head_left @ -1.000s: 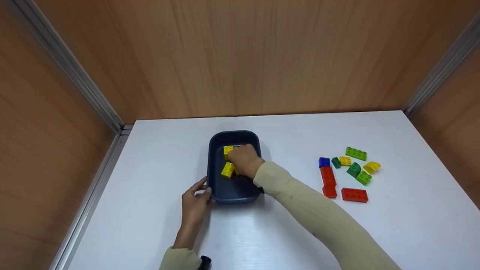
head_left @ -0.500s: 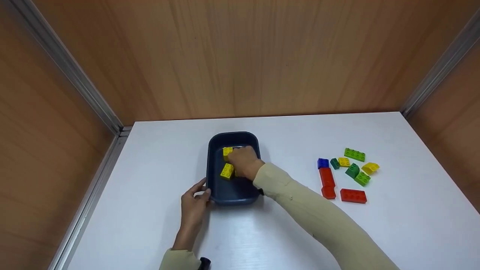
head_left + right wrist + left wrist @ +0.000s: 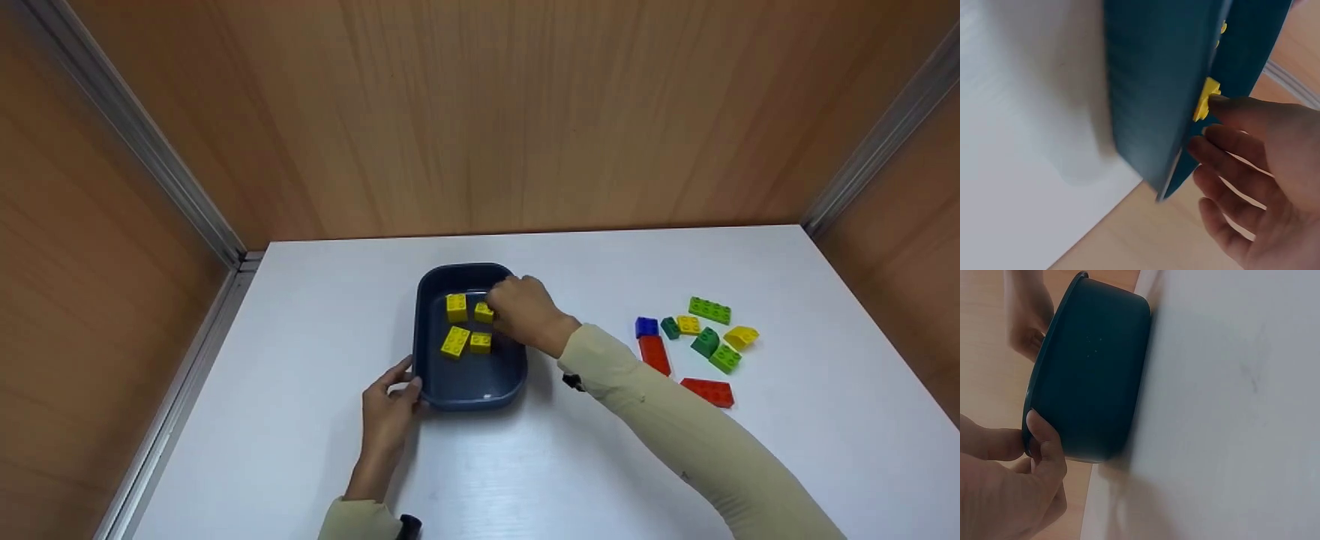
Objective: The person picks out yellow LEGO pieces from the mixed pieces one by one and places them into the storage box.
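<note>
Touching the right hand, perhaps: yellow brick.

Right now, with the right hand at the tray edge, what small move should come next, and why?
Probably the right hand should pinch the nearest yellow block securely: its thumb appears to be at that block, but whether the fingers hold it is unclear. The left hand grips the tray, which should steady it.

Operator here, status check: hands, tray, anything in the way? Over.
Left hand gripping tray, left side. Right hand at one yellow brick, hold unclear. Four yellows visible inside. Right sleeve partly hides the red bricks on the table.
</note>
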The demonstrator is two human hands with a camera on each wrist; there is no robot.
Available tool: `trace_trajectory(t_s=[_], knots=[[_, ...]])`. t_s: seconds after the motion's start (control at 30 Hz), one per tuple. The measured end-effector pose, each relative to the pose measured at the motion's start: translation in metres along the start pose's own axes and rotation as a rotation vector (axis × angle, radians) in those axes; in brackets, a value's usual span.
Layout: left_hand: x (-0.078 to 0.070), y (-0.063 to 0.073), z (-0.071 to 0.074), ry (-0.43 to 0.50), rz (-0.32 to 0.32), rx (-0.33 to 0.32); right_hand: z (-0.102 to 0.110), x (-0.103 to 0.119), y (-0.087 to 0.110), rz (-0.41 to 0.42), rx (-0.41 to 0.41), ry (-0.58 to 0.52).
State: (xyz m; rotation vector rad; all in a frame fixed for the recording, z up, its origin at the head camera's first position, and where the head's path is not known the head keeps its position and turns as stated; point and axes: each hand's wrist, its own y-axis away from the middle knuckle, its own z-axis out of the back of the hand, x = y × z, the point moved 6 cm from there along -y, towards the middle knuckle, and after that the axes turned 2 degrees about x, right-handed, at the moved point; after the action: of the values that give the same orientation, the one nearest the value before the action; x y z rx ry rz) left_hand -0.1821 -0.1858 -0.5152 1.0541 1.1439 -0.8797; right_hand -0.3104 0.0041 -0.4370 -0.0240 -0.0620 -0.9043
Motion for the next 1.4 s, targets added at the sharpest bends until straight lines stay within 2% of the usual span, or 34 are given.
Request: trace_trajectory(t_s=[0.23,0.4,0.63,1.07,1.23,1.4], knots=[[-0.001,0.001,-0.001,-0.029,0.021,0.007,0.010,-0.032,0.022,-0.035,-0.079,-0.012],[0.000,0.001,-0.001,-0.010,0.032,0.010,0.014,-0.053,0.042,-0.032,-0.148,0.023],[-0.001,0.001,-0.001,-0.011,-0.001,0.014,0.020,-0.079,0.074,-0.015,-0.282,0.016],[-0.002,0.000,0.001,0.003,-0.007,0.027,0.003,-0.128,0.120,-0.151,-0.233,-0.047],[-0.001,0.001,0.001,0.007,0.006,0.026,0.000,-0.143,0.132,-0.167,-0.246,-0.045],[-0.002,0.000,0.001,-0.001,0.011,0.027,-0.004,-0.156,0.145,-0.150,-0.265,-0.015]])
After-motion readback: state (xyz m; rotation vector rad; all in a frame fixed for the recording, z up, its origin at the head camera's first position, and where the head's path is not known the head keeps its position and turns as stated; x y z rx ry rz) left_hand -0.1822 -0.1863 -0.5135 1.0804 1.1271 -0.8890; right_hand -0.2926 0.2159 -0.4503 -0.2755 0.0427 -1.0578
